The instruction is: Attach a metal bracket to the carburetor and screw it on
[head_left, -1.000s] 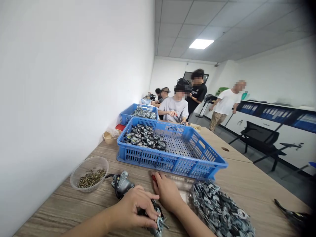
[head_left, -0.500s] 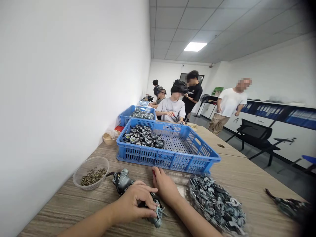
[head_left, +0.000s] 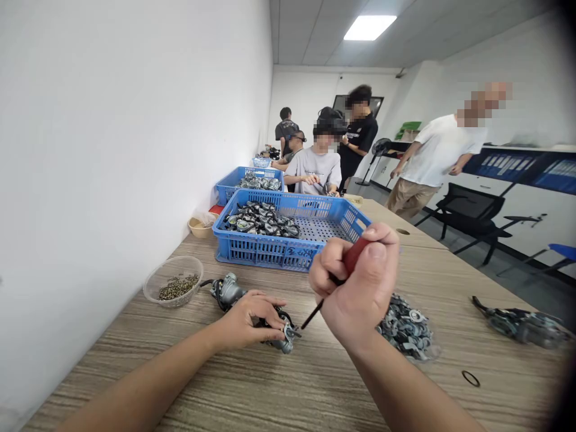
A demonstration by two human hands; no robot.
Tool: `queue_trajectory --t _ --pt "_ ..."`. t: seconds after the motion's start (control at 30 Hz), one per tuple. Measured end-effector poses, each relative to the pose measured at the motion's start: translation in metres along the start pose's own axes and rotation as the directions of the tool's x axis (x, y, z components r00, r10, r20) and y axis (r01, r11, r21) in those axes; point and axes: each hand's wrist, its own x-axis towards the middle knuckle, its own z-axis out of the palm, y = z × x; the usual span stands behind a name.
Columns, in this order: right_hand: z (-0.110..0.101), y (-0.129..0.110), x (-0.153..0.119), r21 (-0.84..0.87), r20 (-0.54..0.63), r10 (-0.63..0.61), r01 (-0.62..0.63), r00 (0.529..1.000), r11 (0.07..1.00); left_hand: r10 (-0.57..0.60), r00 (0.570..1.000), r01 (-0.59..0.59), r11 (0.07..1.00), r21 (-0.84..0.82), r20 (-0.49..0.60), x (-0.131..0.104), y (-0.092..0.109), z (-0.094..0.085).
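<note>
My left hand (head_left: 252, 318) is closed around a grey metal carburetor-like part (head_left: 285, 341) lying on the wooden table, its fingers over the part's top. Raised above the table, my right hand (head_left: 357, 282) grips a screwdriver (head_left: 357, 255) by its red handle. The dark shaft points down and left, its tip close to the held part but apart from it in the picture. Just behind my left hand lies a second grey metal part (head_left: 229, 291) with a black hose. A bag or tub of small metal pieces (head_left: 407, 330) is partly hidden behind my right wrist.
A blue crate (head_left: 265, 251) with black-and-silver parts stands ahead, another blue crate (head_left: 227, 191) behind it. At left are a clear bowl of screws (head_left: 177, 288) and a tan bowl (head_left: 200, 229). A metal part (head_left: 524, 327) and black ring (head_left: 470, 378) lie right. Several people are beyond.
My right hand has risen from beside the crate, now with the screwdriver in clear view. My left hand stays on the part. The camera view has tilted down, and the black ring now shows.
</note>
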Motion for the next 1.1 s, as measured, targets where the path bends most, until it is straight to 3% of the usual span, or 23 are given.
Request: queue_trajectory --t 0.33,1.1 --pt "-0.001 0.048 -0.029 -0.007 0.021 -0.022 0.022 1.000 1.000 0.052 0.998 -0.054 0.997 0.055 0.031 0.002 0.005 -0.002" --pt "-0.006 0.058 -0.040 -0.068 0.003 0.009 -0.009 1.000 0.998 0.032 0.999 -0.033 0.997 0.069 0.018 0.001 0.005 -0.001"
